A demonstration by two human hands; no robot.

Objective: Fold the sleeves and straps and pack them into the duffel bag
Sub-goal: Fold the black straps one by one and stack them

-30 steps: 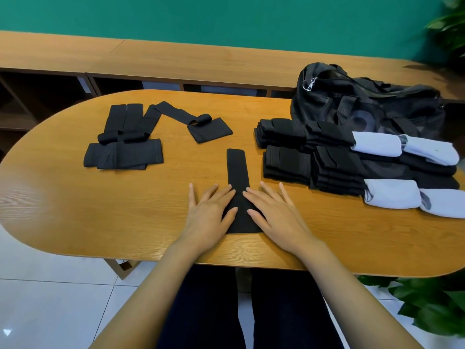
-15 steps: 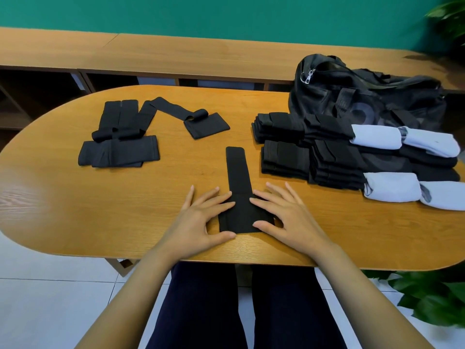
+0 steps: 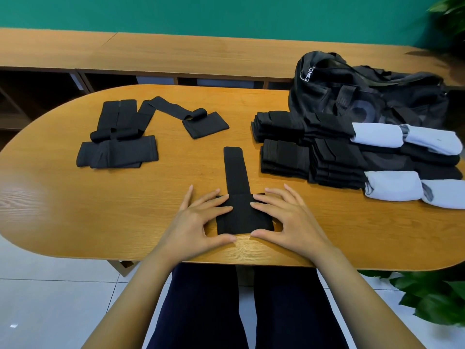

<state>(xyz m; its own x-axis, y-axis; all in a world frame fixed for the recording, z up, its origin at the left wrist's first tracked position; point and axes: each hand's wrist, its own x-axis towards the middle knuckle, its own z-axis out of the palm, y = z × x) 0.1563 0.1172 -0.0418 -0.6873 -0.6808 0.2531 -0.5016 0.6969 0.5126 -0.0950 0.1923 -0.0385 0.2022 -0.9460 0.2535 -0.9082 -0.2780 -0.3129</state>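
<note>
While flattening black strap | left hand, right hand: fingers straight, pressing folded end, thumbs at near edge | keep edges square before next fold

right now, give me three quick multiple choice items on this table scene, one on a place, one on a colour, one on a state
1. Where does the duffel bag sit on the table?
A near left; B far right; C middle front.
2. What colour is the strap in front of the person?
A white; B red; C black.
3. How does that strap lie?
A flat, with the left hand and right hand on its near end; B rolled up tight; C hanging off the edge.

Answers:
1 B, it stands behind the folded stacks at the far right.
2 C, it shows black against the wood.
3 A, fingers of both hands rest on its wider near end while the narrow end stretches away flat.
</note>
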